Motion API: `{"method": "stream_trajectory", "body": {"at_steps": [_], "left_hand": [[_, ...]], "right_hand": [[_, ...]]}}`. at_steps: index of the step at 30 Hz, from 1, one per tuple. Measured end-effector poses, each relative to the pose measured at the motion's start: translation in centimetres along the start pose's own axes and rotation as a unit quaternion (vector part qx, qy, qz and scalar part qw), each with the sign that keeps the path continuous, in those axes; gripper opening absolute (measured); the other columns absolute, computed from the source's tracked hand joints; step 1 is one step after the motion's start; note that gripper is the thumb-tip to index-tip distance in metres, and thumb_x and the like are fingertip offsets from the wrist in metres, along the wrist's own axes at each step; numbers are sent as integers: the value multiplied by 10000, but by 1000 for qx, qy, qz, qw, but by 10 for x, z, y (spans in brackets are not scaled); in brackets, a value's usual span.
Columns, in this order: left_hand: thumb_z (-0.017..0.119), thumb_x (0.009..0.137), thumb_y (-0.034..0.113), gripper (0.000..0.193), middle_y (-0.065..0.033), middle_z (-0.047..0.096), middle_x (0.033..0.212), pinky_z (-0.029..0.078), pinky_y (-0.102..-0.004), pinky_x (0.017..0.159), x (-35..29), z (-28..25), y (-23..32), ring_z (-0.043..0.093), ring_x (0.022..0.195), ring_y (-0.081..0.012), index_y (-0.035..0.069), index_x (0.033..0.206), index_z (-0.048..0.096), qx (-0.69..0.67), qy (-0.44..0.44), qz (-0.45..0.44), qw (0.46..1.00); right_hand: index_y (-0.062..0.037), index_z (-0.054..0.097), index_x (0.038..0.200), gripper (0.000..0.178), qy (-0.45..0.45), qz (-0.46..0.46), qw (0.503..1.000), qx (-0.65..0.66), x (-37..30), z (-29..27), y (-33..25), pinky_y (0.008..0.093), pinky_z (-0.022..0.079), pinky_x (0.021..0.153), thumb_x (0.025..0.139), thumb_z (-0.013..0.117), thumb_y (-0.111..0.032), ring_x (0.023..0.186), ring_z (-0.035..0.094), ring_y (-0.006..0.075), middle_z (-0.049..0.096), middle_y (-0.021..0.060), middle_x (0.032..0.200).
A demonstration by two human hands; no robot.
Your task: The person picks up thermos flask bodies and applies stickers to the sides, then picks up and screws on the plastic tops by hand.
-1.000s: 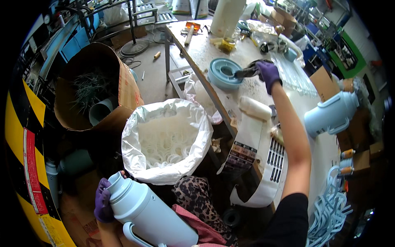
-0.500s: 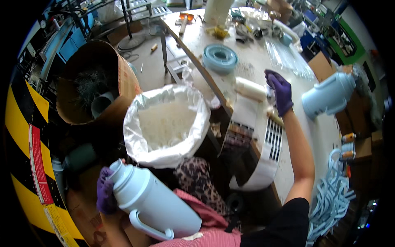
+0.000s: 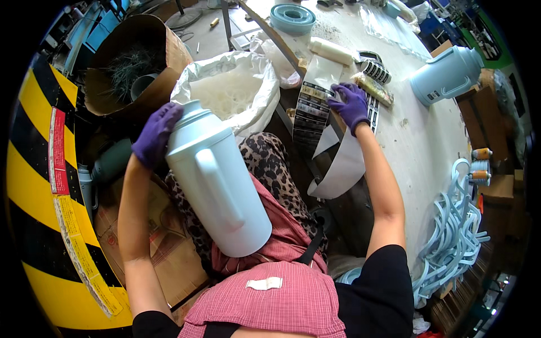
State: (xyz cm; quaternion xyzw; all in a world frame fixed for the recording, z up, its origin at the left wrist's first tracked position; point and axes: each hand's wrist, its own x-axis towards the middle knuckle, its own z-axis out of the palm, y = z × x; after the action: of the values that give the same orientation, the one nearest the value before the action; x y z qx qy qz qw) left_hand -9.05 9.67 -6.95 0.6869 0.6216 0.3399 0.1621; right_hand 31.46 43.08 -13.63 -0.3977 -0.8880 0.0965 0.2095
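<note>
My left hand (image 3: 156, 135), in a purple glove, grips the neck of a light blue plastic jug (image 3: 217, 180). The jug leans across my lap, its narrow neck up and away from me and its side handle facing up. My right hand (image 3: 350, 106), also purple-gloved, is at a strip of black-and-white labels (image 3: 313, 107) by the table edge, fingers bent and closed on it. White backing paper (image 3: 344, 172) loops down below that hand. Its fingertips partly hide the labels there. A white roll (image 3: 332, 50) lies just beyond the strip.
A white-lined bin (image 3: 225, 93) stands ahead of my knees, with a cardboard drum (image 3: 177, 53) to its left. On the table (image 3: 417, 135) are a second blue jug (image 3: 448, 76) and blue rings (image 3: 293, 19). Blue handles (image 3: 451, 236) pile up at right. A striped barrier (image 3: 42, 214) borders the left.
My right hand has come down from beside the white roll to the label strip. My left hand has shifted its hold, and the jug has turned its handle upward. The view has tilted downward.
</note>
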Motion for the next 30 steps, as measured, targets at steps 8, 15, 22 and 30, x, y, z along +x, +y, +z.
{"method": "stream_trajectory", "body": {"at_steps": [8,15,22,30], "left_hand": [[545,1052,362,475,-179,643,1232,462,-320,1012,22,48,-33,610,1145,-256,-50,1282,604,-226,51,-298,926],[632,1024,301,565,-205,591,1390,431,-340,1080,1,64,-12,565,1271,-241,-92,1409,504,-216,257,-150,930],[545,1035,476,535,-195,610,1331,399,-512,1120,-136,120,140,566,1272,-365,-7,1263,581,72,260,-9,963],[504,1035,540,569,-202,587,1383,347,-575,1155,-165,160,164,495,1344,-431,34,1280,589,61,312,-65,946]], "right_hand": [[-144,800,1046,337,12,127,989,70,13,5,7,400,451,1017,752,845,-301,1120,579,319,667,131,1166],[-152,777,884,125,161,13,987,-17,-12,14,3,404,524,916,794,799,-236,1011,643,288,706,64,991],[-28,678,1101,201,-13,-29,904,426,-101,-32,-70,286,539,870,911,742,-44,977,678,139,714,46,1075],[-183,738,1219,441,40,68,996,-46,4,16,2,427,454,1053,839,771,-404,1174,605,350,683,141,1212]]}}
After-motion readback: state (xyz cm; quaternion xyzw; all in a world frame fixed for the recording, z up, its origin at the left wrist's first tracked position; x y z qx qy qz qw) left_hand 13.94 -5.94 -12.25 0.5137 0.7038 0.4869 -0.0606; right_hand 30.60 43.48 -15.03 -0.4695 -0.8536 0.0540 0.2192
